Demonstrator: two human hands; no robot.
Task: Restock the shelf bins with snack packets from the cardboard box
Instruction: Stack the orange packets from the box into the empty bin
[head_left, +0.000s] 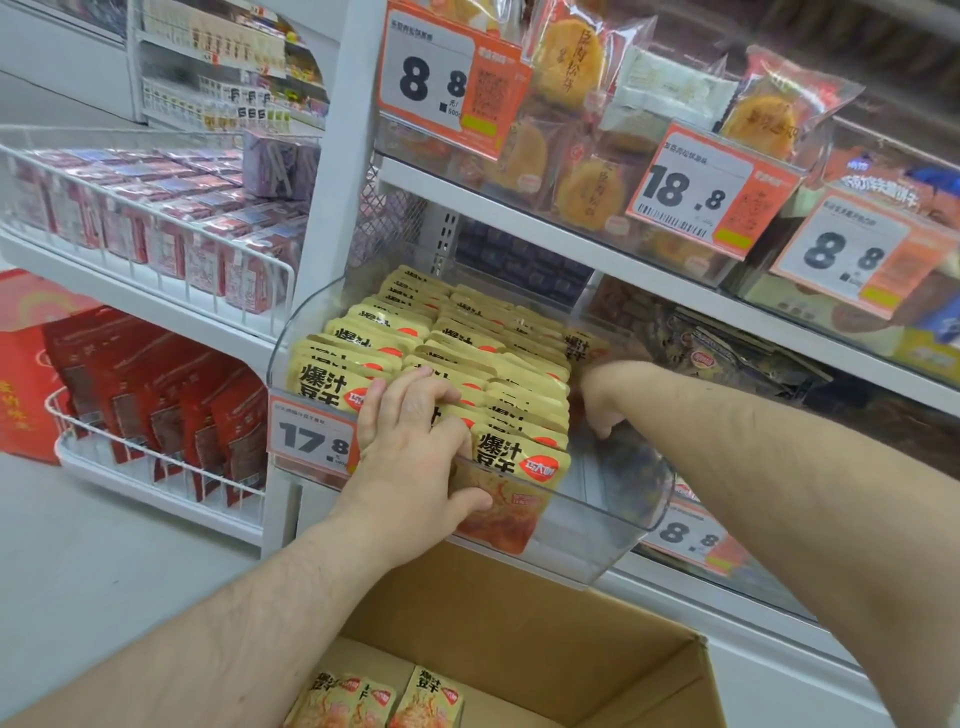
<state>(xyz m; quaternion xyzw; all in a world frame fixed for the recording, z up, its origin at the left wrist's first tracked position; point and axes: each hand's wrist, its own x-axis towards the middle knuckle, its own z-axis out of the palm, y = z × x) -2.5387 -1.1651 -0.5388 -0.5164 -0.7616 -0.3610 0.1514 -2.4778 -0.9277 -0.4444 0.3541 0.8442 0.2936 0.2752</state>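
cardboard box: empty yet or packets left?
Not empty. At least two yellow snack packets lie at the bottom of the open cardboard box; the frame edge cuts off the rest of its floor.

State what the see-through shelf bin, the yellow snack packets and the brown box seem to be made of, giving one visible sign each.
Clear curved shelf bin: likely rigid glossy plastic; packets show through its front.
Yellow snack packets: probably printed plastic film; they glint and crease.
Brown open box: cardboard, matte, with folded flaps.
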